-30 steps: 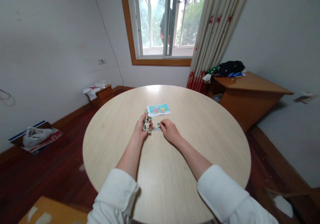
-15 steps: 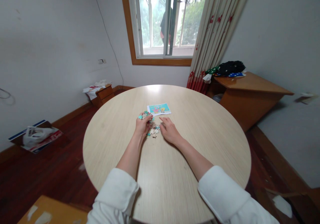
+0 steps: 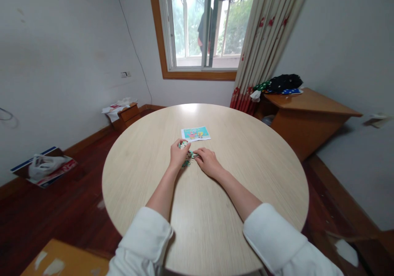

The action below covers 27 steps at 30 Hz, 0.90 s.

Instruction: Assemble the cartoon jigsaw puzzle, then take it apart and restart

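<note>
My left hand point(image 3: 178, 156) is curled around a clump of jigsaw puzzle pieces point(image 3: 183, 144), with white and teal faces showing between thumb and fingers. Below and to the right of it, more loose pieces lie in a small heap on the round wooden table point(image 3: 197, 218). At the right side of that heap, my right hand point(image 3: 209, 163) has its fingers bent and drawn together on some pieces; its fingertips are partly hidden. Just beyond both hands lies a flat picture sheet point(image 3: 197, 134), light blue with a pink and a yellow cartoon figure.
A wooden desk point(image 3: 310, 103) with dark cloths point(image 3: 286, 83) stands at the right, beside a long curtain point(image 3: 267, 33). Flat boards with a plastic bag point(image 3: 46, 166) lie on the floor at left. Through the window, a person point(image 3: 203, 31) is partly visible.
My left hand has turned over more, palm towards the heap, and moved slightly right. The right hand's fingers have bent from extended and closed in on the pieces.
</note>
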Each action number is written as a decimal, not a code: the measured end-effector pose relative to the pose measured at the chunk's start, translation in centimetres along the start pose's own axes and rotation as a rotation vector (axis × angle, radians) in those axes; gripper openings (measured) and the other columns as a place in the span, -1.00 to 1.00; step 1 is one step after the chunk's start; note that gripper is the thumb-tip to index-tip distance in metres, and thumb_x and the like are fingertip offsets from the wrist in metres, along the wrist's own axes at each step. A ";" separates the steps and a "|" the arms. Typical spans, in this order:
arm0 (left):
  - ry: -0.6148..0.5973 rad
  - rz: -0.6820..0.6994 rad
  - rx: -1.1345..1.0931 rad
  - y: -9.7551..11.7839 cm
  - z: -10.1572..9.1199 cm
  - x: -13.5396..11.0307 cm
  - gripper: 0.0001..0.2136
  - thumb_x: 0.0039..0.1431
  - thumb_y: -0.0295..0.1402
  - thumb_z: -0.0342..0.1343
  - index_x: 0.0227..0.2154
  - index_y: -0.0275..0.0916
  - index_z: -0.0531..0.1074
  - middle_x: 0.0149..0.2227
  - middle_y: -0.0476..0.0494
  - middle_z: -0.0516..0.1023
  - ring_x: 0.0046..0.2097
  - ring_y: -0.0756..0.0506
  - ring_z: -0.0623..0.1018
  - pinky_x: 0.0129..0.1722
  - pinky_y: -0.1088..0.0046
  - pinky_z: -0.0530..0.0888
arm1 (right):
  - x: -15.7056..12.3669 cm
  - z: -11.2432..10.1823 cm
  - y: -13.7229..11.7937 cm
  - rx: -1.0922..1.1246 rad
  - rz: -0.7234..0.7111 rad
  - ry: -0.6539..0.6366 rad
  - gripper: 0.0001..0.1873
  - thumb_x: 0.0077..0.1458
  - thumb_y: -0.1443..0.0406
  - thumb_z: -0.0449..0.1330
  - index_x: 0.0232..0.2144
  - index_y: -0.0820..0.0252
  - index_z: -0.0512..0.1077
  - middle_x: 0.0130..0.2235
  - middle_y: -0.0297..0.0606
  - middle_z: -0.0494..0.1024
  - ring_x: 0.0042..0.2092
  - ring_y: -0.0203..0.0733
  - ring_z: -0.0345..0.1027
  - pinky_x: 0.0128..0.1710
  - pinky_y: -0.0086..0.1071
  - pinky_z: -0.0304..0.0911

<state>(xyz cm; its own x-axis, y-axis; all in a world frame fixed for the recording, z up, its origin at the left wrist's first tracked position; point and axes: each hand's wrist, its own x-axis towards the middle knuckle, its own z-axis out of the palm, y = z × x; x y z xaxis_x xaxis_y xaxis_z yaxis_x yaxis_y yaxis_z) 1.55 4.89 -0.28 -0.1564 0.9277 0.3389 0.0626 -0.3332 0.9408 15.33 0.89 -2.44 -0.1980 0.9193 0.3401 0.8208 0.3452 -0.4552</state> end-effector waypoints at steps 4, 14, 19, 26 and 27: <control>-0.027 -0.016 0.004 -0.1 0.1 -0.1 -0.89 -0.18 -0.56 0.16 -0.57 -0.23 0.47 -0.54 0.05 0.43 -0.42 -0.01 0.38 -0.32 0.53 0.30 | 0.3 0.1 0.6 0.068 -0.018 0.057 -0.82 0.11 0.40 0.13 -0.22 0.21 0.48 -0.19 -0.14 0.52 -0.11 -0.15 0.34 -0.08 -0.26 0.19; -0.078 -0.024 -0.186 0.7 0.5 -0.2 -0.87 -0.14 -0.59 0.16 -0.54 -0.23 0.51 -0.50 -0.01 0.49 -0.39 0.00 0.42 -0.30 0.55 0.33 | 0.5 -0.7 0.4 0.225 0.035 0.218 -0.77 0.16 0.30 0.04 -0.24 0.20 0.48 -0.29 -0.19 0.58 -0.28 -0.17 0.42 -0.24 -0.36 0.26; -0.040 0.022 -0.087 0.3 0.3 0.0 -0.93 -0.08 -0.52 0.18 -0.58 -0.24 0.47 -0.58 0.04 0.41 -0.47 0.02 0.35 -0.40 0.56 0.27 | 0.4 -1.1 0.2 0.171 0.089 0.241 -0.69 0.20 0.33 -0.05 -0.16 0.22 0.45 -0.23 -0.12 0.59 -0.24 -0.12 0.45 -0.21 -0.32 0.27; -0.134 -0.062 0.045 -0.7 -0.3 -0.2 -0.94 -0.08 -0.49 0.22 -0.55 -0.21 0.48 -0.50 -0.03 0.47 -0.36 -0.06 0.43 -0.20 0.47 0.31 | 0.2 -0.3 0.5 0.189 -0.050 0.161 -0.45 0.05 0.45 -0.06 0.12 0.23 0.27 0.12 -0.07 0.37 0.16 -0.14 0.21 0.16 -0.15 0.10; -0.160 -0.045 0.094 -0.8 -0.4 -0.4 -0.91 -0.12 -0.50 0.24 -0.52 -0.19 0.50 -0.45 -0.05 0.48 -0.30 -0.09 0.45 -0.12 0.42 0.31 | 0.1 -0.1 0.3 0.159 -0.065 0.120 -0.42 0.05 0.41 -0.01 0.16 0.23 0.22 0.16 -0.05 0.32 0.20 -0.11 0.14 0.19 -0.11 0.06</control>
<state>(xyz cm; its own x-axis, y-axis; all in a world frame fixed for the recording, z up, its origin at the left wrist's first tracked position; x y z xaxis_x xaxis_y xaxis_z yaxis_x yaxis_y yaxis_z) 1.15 4.75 -1.18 -0.0034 0.9589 0.2839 0.1517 -0.2801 0.9479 15.63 1.07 -2.45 -0.1746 0.8681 0.4646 0.7117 0.4374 -0.5497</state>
